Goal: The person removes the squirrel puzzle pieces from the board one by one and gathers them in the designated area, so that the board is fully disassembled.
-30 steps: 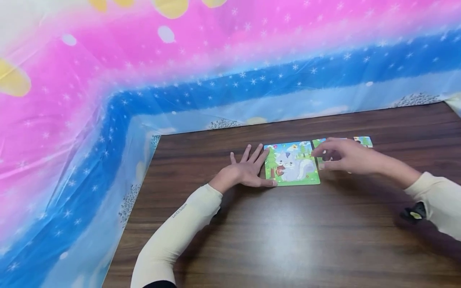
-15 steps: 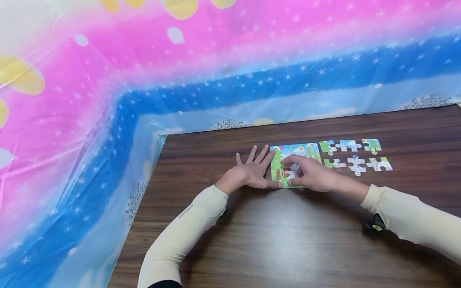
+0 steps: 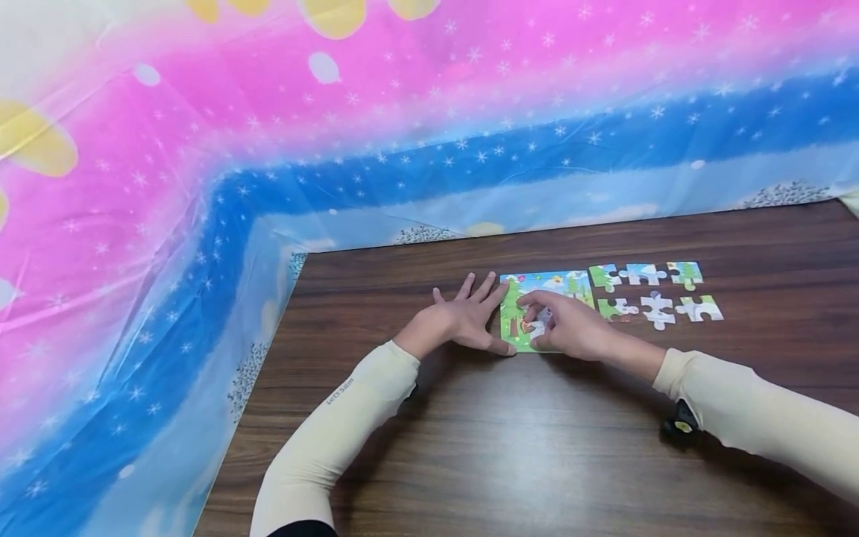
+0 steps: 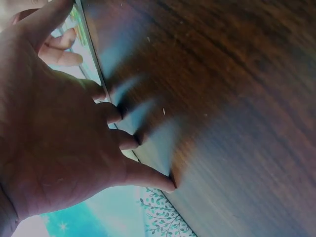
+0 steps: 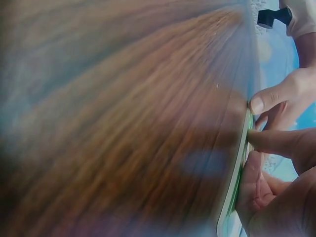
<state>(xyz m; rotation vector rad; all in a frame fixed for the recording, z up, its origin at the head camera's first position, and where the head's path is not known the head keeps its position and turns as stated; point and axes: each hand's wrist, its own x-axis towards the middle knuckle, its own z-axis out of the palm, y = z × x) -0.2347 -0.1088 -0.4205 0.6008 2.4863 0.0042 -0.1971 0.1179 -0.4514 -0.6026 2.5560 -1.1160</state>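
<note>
A square picture puzzle board (image 3: 515, 317) with a grey squirrel in a green wood lies flat on the wooden table. My left hand (image 3: 463, 317) is spread flat along its left edge, thumb at the near-left corner; the left wrist view shows its fingertips on the table and board edge. My right hand (image 3: 573, 324) bends over the board's near half, covering most of the squirrel. Its thumb and index finger touch the board, apart, with picture showing between them. In the right wrist view, right-hand fingers (image 5: 254, 182) meet the board by its green edge.
Several loose jigsaw pieces (image 3: 658, 309) lie in two rows to the right of the board. A pink and blue patterned cloth (image 3: 436, 149) hangs behind and to the left of the table (image 3: 537, 447). The table's far edge runs just beyond the board.
My right hand has moved left from the loose pieces onto the board, uncovering the two rows. The left hand keeps its place at the board's left edge. The head view has shifted slightly.
</note>
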